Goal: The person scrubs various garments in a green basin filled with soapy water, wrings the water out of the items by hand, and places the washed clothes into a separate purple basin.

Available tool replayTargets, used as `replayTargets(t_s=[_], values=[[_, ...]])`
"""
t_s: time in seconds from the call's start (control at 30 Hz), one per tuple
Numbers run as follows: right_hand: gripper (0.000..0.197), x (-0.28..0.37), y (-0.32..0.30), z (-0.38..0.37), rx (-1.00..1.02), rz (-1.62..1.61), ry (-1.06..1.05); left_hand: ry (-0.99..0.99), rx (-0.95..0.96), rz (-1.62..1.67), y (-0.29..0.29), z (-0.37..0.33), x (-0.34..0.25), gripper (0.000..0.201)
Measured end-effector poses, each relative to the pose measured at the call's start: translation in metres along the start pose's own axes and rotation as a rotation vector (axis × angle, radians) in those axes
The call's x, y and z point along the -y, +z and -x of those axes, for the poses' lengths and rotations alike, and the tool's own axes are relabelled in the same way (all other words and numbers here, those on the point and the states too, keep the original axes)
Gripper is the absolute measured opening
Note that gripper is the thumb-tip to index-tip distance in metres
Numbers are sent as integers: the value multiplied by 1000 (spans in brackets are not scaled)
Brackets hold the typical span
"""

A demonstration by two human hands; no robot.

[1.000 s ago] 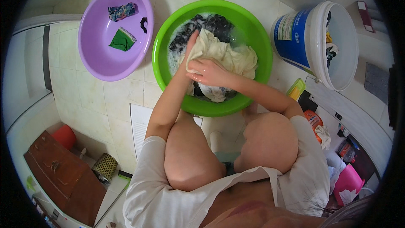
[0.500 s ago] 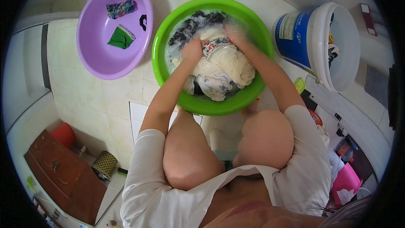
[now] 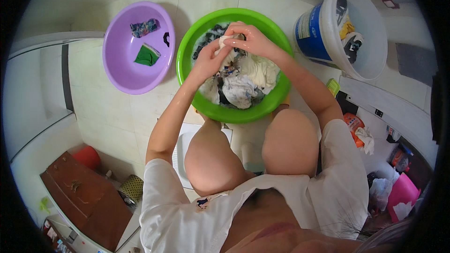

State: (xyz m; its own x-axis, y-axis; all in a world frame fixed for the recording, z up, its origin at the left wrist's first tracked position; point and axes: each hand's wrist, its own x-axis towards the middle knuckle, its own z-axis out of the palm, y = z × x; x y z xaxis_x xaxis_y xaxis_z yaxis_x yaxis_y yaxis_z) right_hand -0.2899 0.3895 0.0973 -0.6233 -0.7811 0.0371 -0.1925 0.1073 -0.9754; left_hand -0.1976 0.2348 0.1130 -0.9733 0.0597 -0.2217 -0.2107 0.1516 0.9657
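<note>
Gripping a wet, cream-white cloth point(image 3: 228, 57) between them, the left hand point(image 3: 209, 62) and the right hand point(image 3: 251, 40) come close together in the head view, fingers and thumbs closed on the bunched fabric. They hold it over the far half of a round, bright green plastic basin point(image 3: 232, 115) that stands on the pale tiled floor point(image 3: 110, 112). Whether a multicoloured patterned patch just below the fingers belongs to this cloth, I cannot tell. In the basin, dark soaked fabric point(image 3: 204, 42) lies in sudsy water at the far left, a crumpled cream cloth point(image 3: 262, 72) at the right, and a white, faintly patterned cloth point(image 3: 239, 91) nearest the person. Well apart on the left, a purple plastic basin point(image 3: 121, 49) contains a folded green cloth point(image 3: 146, 55), a multicoloured printed cloth point(image 3: 144, 27) and a small black loop point(image 3: 166, 39). Tilted at the right, a blue-and-white plastic bucket point(image 3: 320, 40) contains yellow fabric point(image 3: 347, 29) and dark fabric point(image 3: 352, 48).
</note>
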Motion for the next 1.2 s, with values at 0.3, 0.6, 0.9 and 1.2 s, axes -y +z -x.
replayTargets(t_s=[0.3,0.6,0.9,1.2], values=[[47,-39,-36,70,-120,-197,104,-23,-171,346,12,30,-142,27],[58,-38,34,89,-77,-294,131,75,-334,418,19,40,-225,24],[30,-109,-32,96,-290,-1063,372,54,-536,317,-32,43,-197,28],[27,-114,-21,94,-486,-1181,430,50,-587,304,-37,48,-189,28]])
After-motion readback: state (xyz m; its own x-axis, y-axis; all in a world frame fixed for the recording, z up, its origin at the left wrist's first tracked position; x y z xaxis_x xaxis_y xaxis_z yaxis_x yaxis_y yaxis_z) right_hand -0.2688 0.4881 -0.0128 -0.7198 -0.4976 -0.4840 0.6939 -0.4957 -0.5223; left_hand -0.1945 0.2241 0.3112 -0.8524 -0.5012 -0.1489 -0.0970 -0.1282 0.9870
